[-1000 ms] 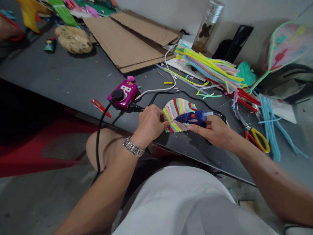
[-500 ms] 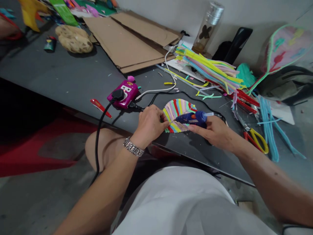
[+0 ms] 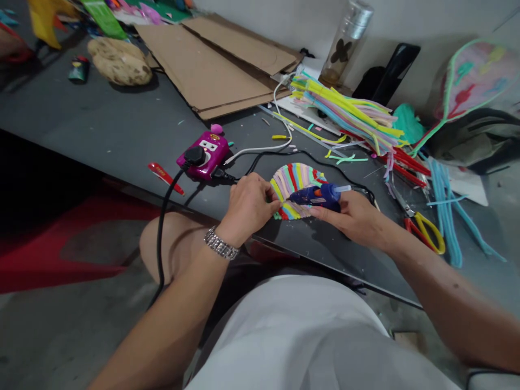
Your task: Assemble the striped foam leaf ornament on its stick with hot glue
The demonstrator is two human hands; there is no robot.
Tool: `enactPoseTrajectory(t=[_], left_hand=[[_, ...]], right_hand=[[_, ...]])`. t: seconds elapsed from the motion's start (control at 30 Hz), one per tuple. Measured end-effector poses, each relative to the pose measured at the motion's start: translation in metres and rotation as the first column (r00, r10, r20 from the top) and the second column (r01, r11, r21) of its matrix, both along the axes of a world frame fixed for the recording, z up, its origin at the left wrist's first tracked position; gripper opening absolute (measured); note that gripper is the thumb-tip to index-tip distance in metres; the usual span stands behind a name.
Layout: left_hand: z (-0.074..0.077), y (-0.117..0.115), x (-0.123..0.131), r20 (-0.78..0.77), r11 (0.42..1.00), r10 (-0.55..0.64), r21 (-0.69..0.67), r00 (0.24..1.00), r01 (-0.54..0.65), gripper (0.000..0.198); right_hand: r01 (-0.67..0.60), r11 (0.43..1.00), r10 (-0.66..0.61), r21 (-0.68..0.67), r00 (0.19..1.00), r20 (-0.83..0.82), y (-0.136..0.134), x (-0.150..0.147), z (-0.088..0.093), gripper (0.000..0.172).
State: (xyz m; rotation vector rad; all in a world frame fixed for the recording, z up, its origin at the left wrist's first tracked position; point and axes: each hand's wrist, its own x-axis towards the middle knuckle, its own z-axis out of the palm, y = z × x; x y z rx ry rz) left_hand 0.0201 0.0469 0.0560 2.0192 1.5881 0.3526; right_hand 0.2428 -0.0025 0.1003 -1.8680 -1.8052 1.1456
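A round piece made of striped, many-coloured pipe cleaners (image 3: pixel 294 176) lies on the dark table near its front edge. My left hand (image 3: pixel 252 201), with a metal watch on the wrist, has thumb and forefinger pinched together at the piece's left edge. My right hand (image 3: pixel 357 216) is closed around a blue hot glue gun (image 3: pixel 319 197) with a clear glue stick poking out of its back. The gun's nozzle points left, over the piece and close to my left fingertips. Whether the nozzle touches the pipe cleaners I cannot tell.
Left of my hands sits a purple power strip (image 3: pixel 203 156) with black cords; a red utility knife (image 3: pixel 166 178) lies beside it. Cardboard sheets (image 3: pixel 227 70), a pipe cleaner bundle (image 3: pixel 345 108) and a glass bottle (image 3: pixel 345 43) are behind. Scissors (image 3: pixel 426 230) lie right, near blue pipe cleaners (image 3: pixel 447 216).
The glue gun has shifted very slightly left with my right hand. My left hand keeps its pinch at the striped piece's edge. The whole view has moved a little.
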Motion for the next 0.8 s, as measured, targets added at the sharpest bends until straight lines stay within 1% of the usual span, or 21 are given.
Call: enactPoseTrajectory(t=[0.17, 0.37, 0.47, 0.6, 0.8], left_hand=[[0.0006, 0.0, 0.0004, 0.005, 1.0, 0.002, -0.007, 1.0, -0.002, 0.008], [0.0006, 0.0002, 0.0001, 0.02, 1.0, 0.006, -0.006, 1.0, -0.005, 0.008], [0.0012, 0.0002, -0.0003, 0.023, 1.0, 0.003, -0.005, 1.0, -0.003, 0.008], [0.0011, 0.0002, -0.0006, 0.021, 1.0, 0.003, 0.003, 1.0, -0.003, 0.01], [-0.0004, 0.0001, -0.0004, 0.018, 1.0, 0.004, 0.002, 1.0, -0.004, 0.009]], right_hand=[[-0.013, 0.999, 0.016, -0.03, 0.995, 0.101, -0.002, 0.0029, 0.0009, 0.059], [-0.018, 0.999, 0.025, -0.047, 0.989, 0.147, -0.0034, 0.0041, 0.0011, 0.061], [-0.016, 0.999, 0.02, -0.033, 0.992, 0.123, -0.0035, 0.0041, 0.0003, 0.06], [-0.011, 1.0, 0.011, 0.004, 0.999, 0.045, -0.002, 0.0025, -0.0007, 0.055], [-0.008, 1.0, 0.008, -0.017, 1.0, -0.009, 0.0017, -0.0016, 0.0003, 0.052]])
